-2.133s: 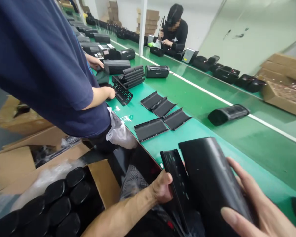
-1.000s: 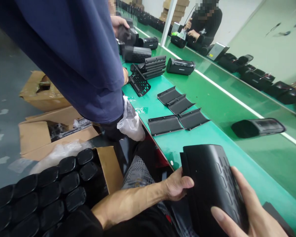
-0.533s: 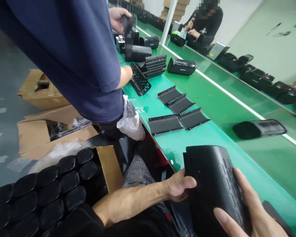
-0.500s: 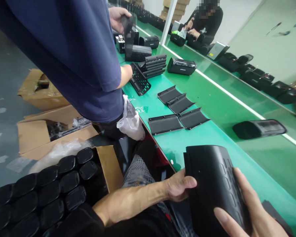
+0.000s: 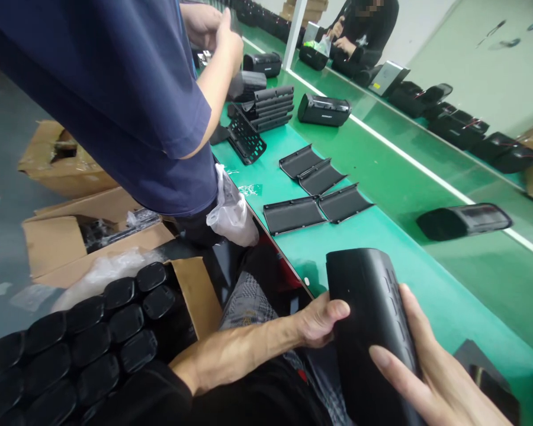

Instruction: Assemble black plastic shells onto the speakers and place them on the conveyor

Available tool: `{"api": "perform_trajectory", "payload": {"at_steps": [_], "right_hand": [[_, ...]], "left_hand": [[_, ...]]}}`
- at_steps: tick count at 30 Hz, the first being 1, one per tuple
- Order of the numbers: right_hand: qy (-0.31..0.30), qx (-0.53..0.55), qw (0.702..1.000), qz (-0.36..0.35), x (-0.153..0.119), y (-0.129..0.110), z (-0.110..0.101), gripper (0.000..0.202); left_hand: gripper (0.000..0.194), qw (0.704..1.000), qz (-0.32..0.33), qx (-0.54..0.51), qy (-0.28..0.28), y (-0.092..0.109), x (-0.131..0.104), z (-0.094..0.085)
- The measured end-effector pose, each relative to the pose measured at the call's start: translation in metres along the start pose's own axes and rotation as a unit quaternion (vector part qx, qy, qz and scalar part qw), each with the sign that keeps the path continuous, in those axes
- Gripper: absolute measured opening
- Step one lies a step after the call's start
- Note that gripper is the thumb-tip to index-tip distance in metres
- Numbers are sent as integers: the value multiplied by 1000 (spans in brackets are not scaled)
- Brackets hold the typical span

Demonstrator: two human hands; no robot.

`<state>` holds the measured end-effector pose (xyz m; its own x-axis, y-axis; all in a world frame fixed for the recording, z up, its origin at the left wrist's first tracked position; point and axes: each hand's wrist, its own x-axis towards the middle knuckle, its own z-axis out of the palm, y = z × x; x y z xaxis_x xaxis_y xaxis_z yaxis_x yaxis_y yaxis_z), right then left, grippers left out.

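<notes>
A black plastic speaker housing point(image 5: 368, 319), long and rounded with a row of slots along one side, is held up in front of me over the table's near edge. My left hand point(image 5: 318, 319) grips its left side, thumb on the near face. On the other side my right hand point(image 5: 426, 361) wraps round it, thumb across the front and fingers along the slotted side. The fingers behind the housing are hidden. Beyond it, several curved black panels point(image 5: 293, 215) lie hollow side up on the green table point(image 5: 384, 242).
At my left a carton point(image 5: 198, 296) holds rows of black housings point(image 5: 89, 337). A co-worker in a blue shirt point(image 5: 160, 106) stands at the table near a perforated panel point(image 5: 249, 139) and stacked panels point(image 5: 273, 106). Finished-looking speakers point(image 5: 324, 110) stand farther back. Another person sits across.
The housing has turned slightly in my hands, and its slotted side shows less. The co-worker's lower hand has left the perforated panel and risen to the other hand.
</notes>
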<state>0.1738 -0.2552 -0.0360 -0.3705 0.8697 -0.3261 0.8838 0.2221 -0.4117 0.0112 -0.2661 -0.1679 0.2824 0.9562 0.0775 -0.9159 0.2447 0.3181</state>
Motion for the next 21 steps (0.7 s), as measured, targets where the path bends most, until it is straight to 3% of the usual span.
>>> {"api": "perform_trajectory", "payload": {"at_steps": [4,8,10,12,14,16,18,21], "right_hand": [[-5,24,1000,3,16,-4,-18,118],[65,104,992,-32,9,-14,-28,110],[135,178,973,-49,-3,-18,-14,103],[204,232,950,-48,-12,-22,14,109],[252,243,936,-28,-15,-27,46,117],[309,232,922,-13,-11,-31,71,110],[353,223,909,-19,-5,-33,81,96],[358,237,902,-33,-2,-29,75,85]], "left_hand": [[99,1000,-18,-10,24,7,5,5],[100,997,4,-10,75,28,11,15],[100,993,46,-3,112,38,15,18],[98,987,87,7,137,44,18,19],[95,981,123,18,147,47,20,20],[92,977,144,31,154,47,22,23],[90,974,151,46,161,45,24,26],[93,973,145,69,164,42,27,31]]}}
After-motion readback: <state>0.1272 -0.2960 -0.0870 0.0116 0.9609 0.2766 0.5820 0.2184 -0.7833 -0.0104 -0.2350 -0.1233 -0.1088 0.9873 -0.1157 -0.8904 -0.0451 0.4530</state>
